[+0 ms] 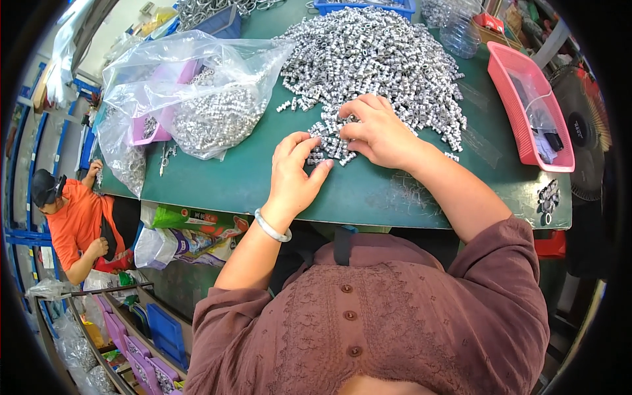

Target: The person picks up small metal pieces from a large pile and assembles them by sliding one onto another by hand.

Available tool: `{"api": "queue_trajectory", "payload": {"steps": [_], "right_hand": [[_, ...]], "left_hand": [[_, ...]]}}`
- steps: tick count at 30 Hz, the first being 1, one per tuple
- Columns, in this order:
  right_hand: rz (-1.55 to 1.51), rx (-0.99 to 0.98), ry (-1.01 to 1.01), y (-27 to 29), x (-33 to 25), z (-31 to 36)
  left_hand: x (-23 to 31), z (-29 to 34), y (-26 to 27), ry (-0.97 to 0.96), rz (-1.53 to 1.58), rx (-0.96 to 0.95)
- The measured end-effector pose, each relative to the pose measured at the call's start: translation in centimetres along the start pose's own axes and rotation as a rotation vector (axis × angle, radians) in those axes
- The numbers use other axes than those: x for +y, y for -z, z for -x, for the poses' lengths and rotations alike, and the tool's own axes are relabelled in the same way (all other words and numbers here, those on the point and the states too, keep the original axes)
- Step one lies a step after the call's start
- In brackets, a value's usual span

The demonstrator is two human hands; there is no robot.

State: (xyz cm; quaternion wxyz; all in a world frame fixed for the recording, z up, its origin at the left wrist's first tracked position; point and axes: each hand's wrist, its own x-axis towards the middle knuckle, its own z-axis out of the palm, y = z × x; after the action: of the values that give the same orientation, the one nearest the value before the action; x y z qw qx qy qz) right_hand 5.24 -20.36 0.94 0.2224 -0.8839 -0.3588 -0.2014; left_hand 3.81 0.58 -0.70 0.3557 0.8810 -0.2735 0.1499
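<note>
A large heap of small silver ribbed metal parts (375,59) spreads over the green table (224,181). At its near edge lies a smaller cluster of the same parts (332,135), between my two hands. My left hand (296,168), with a pale bangle (272,227) on its wrist, rests beside the cluster. Its thumb stands apart from the bent fingers, whose tips touch the parts. From the right, my right hand (378,131) curls its fingers and thumb round some parts where cluster and heap meet. The exact pieces under its fingertips are partly hidden.
A clear plastic bag (224,118) of metal parts and a purple basket (158,128) sit left of the heap. At right stand a pink basket (520,72) and a fan (579,131). Loose dark rings (548,197) lie near the right corner. A person in orange (79,224) is at far left.
</note>
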Motion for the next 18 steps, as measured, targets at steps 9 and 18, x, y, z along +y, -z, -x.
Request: {"api": "queue_trajectory", "payload": {"steps": [9,18], "right_hand": [[-0.597,0.093,-0.036,-0.1,-0.7,-0.1],[-0.721,0.132,-0.03,0.2,-2.1,-0.1]], "left_hand": [[1.8,0.3,0.3,0.206,0.423,-0.039],[2.4,1.0,0.0,0.29,0.873,0.102]]}}
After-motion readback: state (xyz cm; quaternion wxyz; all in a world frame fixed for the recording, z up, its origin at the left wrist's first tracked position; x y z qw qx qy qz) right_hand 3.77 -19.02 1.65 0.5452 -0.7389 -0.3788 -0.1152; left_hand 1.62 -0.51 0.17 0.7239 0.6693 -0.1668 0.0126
